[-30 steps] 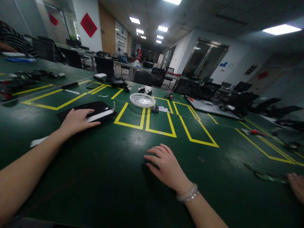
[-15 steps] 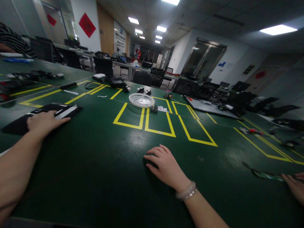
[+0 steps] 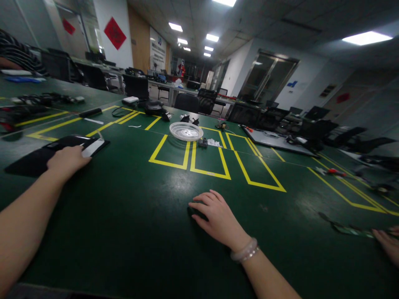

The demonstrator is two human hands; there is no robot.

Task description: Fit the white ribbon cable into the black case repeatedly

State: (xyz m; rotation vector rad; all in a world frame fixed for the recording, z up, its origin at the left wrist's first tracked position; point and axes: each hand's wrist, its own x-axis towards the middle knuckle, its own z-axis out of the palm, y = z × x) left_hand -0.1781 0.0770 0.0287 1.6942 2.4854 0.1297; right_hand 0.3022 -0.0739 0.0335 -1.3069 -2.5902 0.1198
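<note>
My left hand is over a flat black pouch-like item on the green table, its fingers drawn in beside a white strip on that item. What lies between those fingertips is hidden. The strip's far end stands up a little. My right hand rests on the table top with fingers loosely apart and nothing in it; a pale bangle is on its wrist.
A white plastic basket stands mid-table among yellow tape outlines. Small dark parts lie near it. At the right edge another person's hand touches a green strip. A large flat board lies at the back right.
My left hand has slid to the right across the black item, and its thumb and fingers have drawn closer together by the white strip. My right hand has stayed where it was.
</note>
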